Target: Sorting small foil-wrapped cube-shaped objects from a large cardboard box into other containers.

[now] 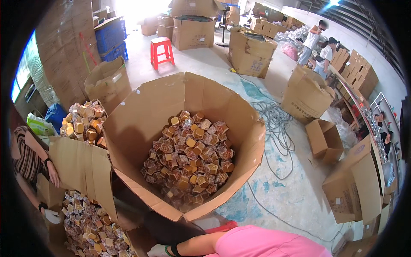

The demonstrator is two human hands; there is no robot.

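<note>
My right hand (pixel 159 251), in a whitish glove with a dark band at the wrist, reaches left at the lower edge from a pink sleeve (pixel 265 242). The picture's edge cuts off its fingers, so what it holds is hidden. It is nearest an open carton of small pieces (pixel 96 229), many-sided, with tan and gold faces and shiny clear wrapping. My left hand is out of view. Ahead stands a large open cardboard box (pixel 233 107), partly filled with a heap of similar pieces (pixel 192 150).
At the left a co-worker's bare hand (pixel 53 176) touches a carton flap (pixel 81 167); their gloved hand (pixel 52 216) is lower. Another filled carton (pixel 85 120) stands behind. A red stool (pixel 162 52), coiled cable (pixel 276 122) and open cartons (pixel 308 92) stand around. Two people work far right.
</note>
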